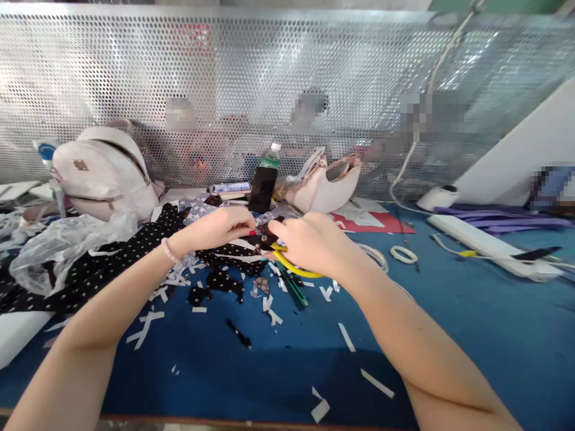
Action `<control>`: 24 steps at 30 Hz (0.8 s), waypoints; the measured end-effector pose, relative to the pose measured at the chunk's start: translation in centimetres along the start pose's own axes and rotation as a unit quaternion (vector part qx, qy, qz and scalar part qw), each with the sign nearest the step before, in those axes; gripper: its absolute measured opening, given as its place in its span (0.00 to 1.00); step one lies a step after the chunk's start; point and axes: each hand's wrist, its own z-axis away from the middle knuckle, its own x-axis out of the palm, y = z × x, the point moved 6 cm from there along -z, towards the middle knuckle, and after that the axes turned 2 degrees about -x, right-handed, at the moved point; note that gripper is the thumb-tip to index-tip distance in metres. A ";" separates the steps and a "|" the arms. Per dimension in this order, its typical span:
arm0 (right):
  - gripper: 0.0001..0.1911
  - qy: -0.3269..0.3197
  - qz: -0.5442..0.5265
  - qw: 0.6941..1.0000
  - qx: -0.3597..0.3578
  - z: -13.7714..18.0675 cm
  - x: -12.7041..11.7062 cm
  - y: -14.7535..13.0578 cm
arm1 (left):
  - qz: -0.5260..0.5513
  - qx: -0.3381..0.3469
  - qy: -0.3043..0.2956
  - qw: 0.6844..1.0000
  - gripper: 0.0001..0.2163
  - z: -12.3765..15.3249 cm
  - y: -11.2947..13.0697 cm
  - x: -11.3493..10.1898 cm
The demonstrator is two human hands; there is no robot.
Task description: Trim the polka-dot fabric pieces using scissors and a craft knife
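My left hand (229,226) is closed in a pinch on a dark patterned fabric piece (264,234) near the table's middle. Close beside it, my right hand (305,239) is curled around yellow-handled scissors (299,270); the yellow loop curves out below the palm, and the blades are hidden. Both hands meet at the fabric. Black polka-dot fabric (231,254) with white strips lies bunched under the left hand. A narrow green strip-like tool (294,286) rests on the table below the right hand.
White and black scraps (274,314) litter the blue table (202,371). Behind stand a pale backpack (105,173), a dark-sleeved bottle (264,182), a phone (231,188) and a pale handbag (327,185). Clear plastic (67,251) lies left, purple strips (498,220) right. People show behind the perforated panel (251,72).
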 end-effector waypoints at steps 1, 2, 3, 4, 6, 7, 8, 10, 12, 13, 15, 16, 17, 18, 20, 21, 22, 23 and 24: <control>0.17 -0.002 0.001 1.000 0.001 0.1 -0.1 0.0 | 0.001 -0.001 0.000 1.000 0.08 0.0 0.0 0.0; 0.17 -0.005 0.001 1.000 0.002 0.1 -0.2 0.0 | 0.004 -0.002 -0.002 1.000 0.08 0.0 0.0 0.1; 0.17 -0.008 0.001 1.000 0.002 0.2 -0.3 -0.1 | 0.008 -0.006 -0.006 1.000 0.07 0.0 0.1 0.1; 0.17 -0.012 0.002 1.000 0.003 0.2 -0.3 -0.2 | 0.015 -0.009 -0.009 1.000 0.07 0.0 0.1 0.1; 0.18 -0.019 0.007 1.000 0.002 0.2 -0.4 -0.2 | 0.028 -0.017 -0.019 0.999 0.07 0.0 0.2 0.2; 0.19 -0.023 0.012 1.000 0.000 0.3 -0.4 -0.3 | 0.033 -0.022 -0.025 0.999 0.06 0.0 0.2 0.2; 0.20 -0.027 0.017 0.999 -0.003 0.3 -0.4 -0.3 | 0.037 -0.028 -0.029 0.999 0.06 0.0 0.2 0.3; 0.20 -0.029 0.028 0.999 -0.012 0.5 -0.3 -0.2 | 0.041 -0.035 -0.032 0.998 0.06 0.0 0.1 0.3; 0.20 -0.026 0.034 0.999 -0.017 0.7 -0.2 -0.1 | 0.044 -0.035 -0.029 0.998 0.06 0.0 0.1 0.4; 0.20 -0.025 0.037 0.999 -0.017 0.8 -0.2 -0.1 | 0.045 -0.034 -0.027 0.998 0.06 0.1 0.1 0.4; 0.20 -0.028 0.043 0.999 -0.016 0.9 -0.1 -0.1 | 0.048 -0.033 -0.025 0.998 0.06 0.1 0.1 0.4; 0.21 -0.031 0.045 0.998 -0.015 0.9 -0.1 -0.1 | 0.048 -0.032 -0.025 0.998 0.06 0.1 0.1 0.4; 0.21 -0.033 0.046 0.998 -0.016 0.8 -0.1 -0.2 | 0.049 -0.032 -0.026 0.998 0.06 0.1 0.1 0.4; 0.21 -0.035 0.047 0.998 -0.019 0.7 -0.1 -0.4 | 0.051 -0.032 -0.026 0.998 0.06 0.1 0.1 0.4; 0.22 -0.037 0.048 0.998 -0.022 0.3 -0.2 -0.6 | 0.057 -0.032 -0.026 0.998 0.06 0.1 0.1 0.3; 0.22 -0.039 0.048 0.998 -0.022 0.1 -0.2 -0.6 | 0.060 -0.032 -0.026 0.997 0.06 0.0 0.1 0.3; 0.23 -0.040 0.047 0.998 -0.022 -0.1 -0.2 -0.6 | 0.063 -0.033 -0.026 0.997 0.06 0.0 0.0 0.3; 0.23 -0.041 0.045 0.998 -0.024 -0.3 -0.2 -0.7 | 0.065 -0.033 -0.025 0.997 0.06 0.0 0.0 0.3; 0.24 -0.041 0.043 0.998 -0.026 -0.4 -0.2 -0.7 | 0.067 -0.032 -0.023 0.997 0.06 0.0 -0.1 0.3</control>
